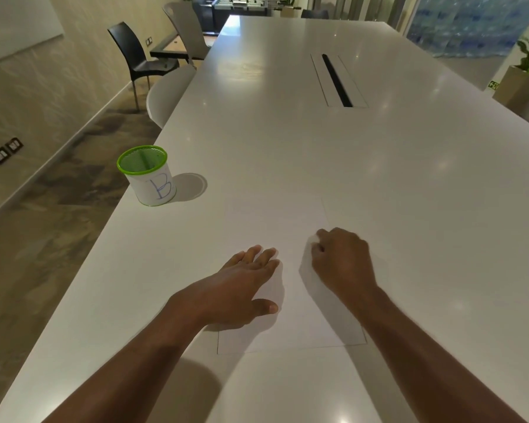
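White paper sheet (275, 227) at lower centre: my left hand (245, 285), fingers spread flat, is pinning it steady while my right hand (342, 261) is pinching its edge, apparently for folding.

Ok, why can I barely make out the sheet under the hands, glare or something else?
Head view: mostly white on white, the paper shows only by faint edges on the table; small light glints dot the tabletop, none on the sheet; soft shadows beside the left hand and right hand.
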### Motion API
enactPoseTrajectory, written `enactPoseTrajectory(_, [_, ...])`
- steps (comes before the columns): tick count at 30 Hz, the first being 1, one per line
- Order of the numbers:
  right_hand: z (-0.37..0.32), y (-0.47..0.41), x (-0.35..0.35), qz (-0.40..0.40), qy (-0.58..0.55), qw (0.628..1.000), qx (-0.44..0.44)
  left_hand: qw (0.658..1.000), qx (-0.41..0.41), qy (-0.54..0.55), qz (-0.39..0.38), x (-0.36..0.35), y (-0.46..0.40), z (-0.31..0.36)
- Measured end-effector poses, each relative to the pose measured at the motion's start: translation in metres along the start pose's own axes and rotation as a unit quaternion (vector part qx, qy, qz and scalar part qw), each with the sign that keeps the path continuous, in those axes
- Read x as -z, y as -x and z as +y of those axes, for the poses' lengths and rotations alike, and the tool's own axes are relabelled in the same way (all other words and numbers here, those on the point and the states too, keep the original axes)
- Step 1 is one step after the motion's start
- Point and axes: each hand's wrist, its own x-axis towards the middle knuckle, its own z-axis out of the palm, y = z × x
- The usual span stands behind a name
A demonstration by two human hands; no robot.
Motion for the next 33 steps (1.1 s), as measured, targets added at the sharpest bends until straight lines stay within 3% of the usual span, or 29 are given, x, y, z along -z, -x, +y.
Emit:
enactPoseTrajectory(4, [-0.027, 0.016, -0.005, -0.025, -0.067, 0.995, 0.075, 1.000, 0.003, -0.006, -0.003, -0.001, -0.001, -0.001])
enactPoseTrajectory(10, [0.012, -0.003, -0.004, 0.017, -0.017, 0.999, -0.023, 1.000, 0.000, -0.003, -0.003, -0.002, -0.001, -0.002])
enactPoseTrajectory(15, [-0.019, 0.002, -0.009, -0.017, -0.092, 0.993, 0.072, 1.000, 0.001, -0.010, -0.004, -0.003, -0.003, -0.004])
enactPoseTrajectory(20, [0.014, -0.013, -0.004, -0.002, -0.011, 1.000, -0.017, 1.000, -0.002, -0.008, -0.001, -0.002, -0.001, -0.003])
enactPoseTrajectory(26, [-0.021, -0.005, -0.011, -0.021, -0.070, 0.994, 0.085, 1.000, 0.004, -0.011, -0.010, -0.002, -0.003, -0.003])
enactPoseTrajectory(31, [0.009, -0.016, -0.006, -0.001, -0.011, 1.000, -0.012, 1.000, -0.004, -0.011, -0.006, -0.002, -0.001, -0.004])
enactPoseTrajectory(33, [-0.003, -0.015, -0.006, 0.002, -0.006, 1.000, 0.007, 1.000, -0.002, -0.012, -0.007, -0.002, -0.001, -0.003])
